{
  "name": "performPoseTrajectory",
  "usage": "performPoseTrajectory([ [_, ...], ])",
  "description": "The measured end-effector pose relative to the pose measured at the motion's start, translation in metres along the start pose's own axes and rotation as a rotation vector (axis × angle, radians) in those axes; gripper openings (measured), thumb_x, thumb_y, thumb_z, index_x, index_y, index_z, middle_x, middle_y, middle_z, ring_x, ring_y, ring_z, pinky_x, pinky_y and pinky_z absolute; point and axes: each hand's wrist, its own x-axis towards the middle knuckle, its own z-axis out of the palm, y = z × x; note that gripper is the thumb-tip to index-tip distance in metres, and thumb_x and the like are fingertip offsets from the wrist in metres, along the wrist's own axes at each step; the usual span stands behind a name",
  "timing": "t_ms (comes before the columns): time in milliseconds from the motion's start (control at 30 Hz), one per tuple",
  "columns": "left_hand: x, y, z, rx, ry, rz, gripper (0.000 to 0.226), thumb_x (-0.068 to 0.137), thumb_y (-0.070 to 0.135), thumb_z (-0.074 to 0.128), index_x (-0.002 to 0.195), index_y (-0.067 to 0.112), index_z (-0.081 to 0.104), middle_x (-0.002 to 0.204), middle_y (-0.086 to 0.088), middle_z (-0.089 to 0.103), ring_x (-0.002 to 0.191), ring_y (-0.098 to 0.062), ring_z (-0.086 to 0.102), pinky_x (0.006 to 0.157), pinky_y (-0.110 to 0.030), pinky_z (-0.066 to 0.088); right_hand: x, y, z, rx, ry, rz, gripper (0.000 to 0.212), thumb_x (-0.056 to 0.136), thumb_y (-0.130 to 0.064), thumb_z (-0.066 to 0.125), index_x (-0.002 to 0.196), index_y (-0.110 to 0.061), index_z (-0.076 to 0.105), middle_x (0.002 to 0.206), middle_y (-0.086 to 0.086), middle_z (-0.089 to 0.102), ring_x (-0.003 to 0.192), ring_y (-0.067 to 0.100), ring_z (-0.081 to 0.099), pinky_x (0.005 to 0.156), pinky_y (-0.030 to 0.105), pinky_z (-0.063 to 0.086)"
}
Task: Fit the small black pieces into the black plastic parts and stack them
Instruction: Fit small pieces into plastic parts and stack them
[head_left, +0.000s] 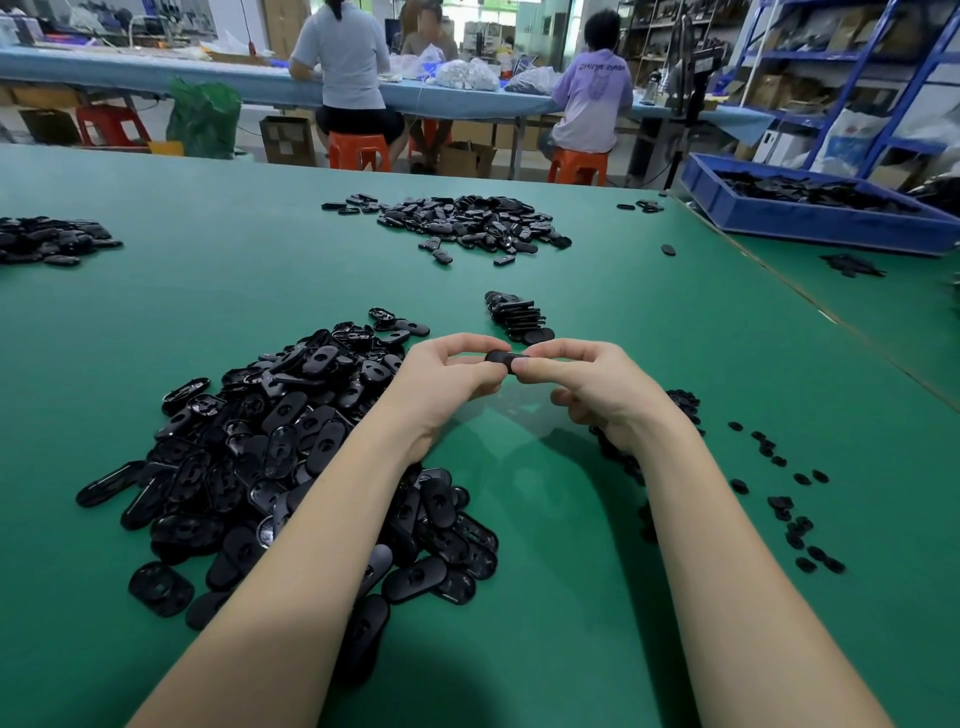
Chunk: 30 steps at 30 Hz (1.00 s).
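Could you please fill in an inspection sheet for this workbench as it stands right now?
Surface: green table, flat, no spills seen.
Job's things: big pile of black plastic parts on the left; small black pieces scattered on the right; short stack just beyond the hands.
Clutter: further piles far across the table; blue tray of parts at the right edge.
Hands: left hand and right hand together pinch one black part above the table.
Cables: nothing seen on the table.
Surroundings: seated workers at a rear bench; shelves on the right.
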Motion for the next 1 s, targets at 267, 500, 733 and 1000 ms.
performPoseTrajectory([
  [267, -0.002, 0.004, 0.000, 0.050, 0.015, 0.021, 0.019, 0.086, -0.002, 0.067, 0.094, 0.014, 0.075, 0.071, 0.002, 0.072, 0.060, -0.006, 0.060, 0.061, -0.011, 0.048, 0.001, -0.002, 0.001, -0.054, 0.041, -0.015, 0.010, 0.077, -0.025, 0.081, 0.086, -0.024, 0.077, 0.076, -0.008, 0.072, 0.044, 0.002, 0.044, 0.040, 0.015, 0.028],
  [500, -0.002, 0.002, 0.003, 0.086, 0.064, 0.038, 0.013, 0.084, 0.005, 0.076, 0.089, 0.017, 0.074, 0.080, -0.002, 0.074, 0.065, -0.006, 0.063, 0.069, -0.014, 0.051, 0.001, -0.002, 0.006, -0.080, 0.048, -0.036, 0.008, 0.074, -0.028, 0.082, 0.073, -0.027, 0.074, 0.074, -0.010, 0.072, 0.045, 0.003, 0.044, 0.041, 0.015, 0.030],
  [733, -0.001, 0.001, 0.002, 0.072, 0.066, 0.034, 0.015, 0.083, 0.001, 0.074, 0.088, 0.016, 0.075, 0.087, -0.007, 0.075, 0.074, -0.009, 0.065, 0.077, -0.016, 0.052, 0.001, -0.001, 0.011, -0.082, 0.075, -0.073, 0.015, 0.076, -0.025, 0.084, 0.070, -0.024, 0.069, 0.060, -0.013, 0.060, 0.045, 0.005, 0.042, 0.040, 0.013, 0.030],
  [1000, 0.002, -0.002, 0.002, 0.063, 0.083, -0.021, 0.017, 0.084, -0.001, 0.073, 0.085, 0.015, 0.072, 0.078, -0.001, 0.071, 0.066, -0.005, 0.064, 0.067, -0.012, 0.051, 0.004, 0.003, 0.016, -0.108, 0.108, -0.117, 0.015, 0.079, -0.021, 0.083, 0.074, -0.018, 0.069, 0.047, -0.020, 0.053, 0.040, -0.003, 0.044, 0.040, 0.008, 0.030],
])
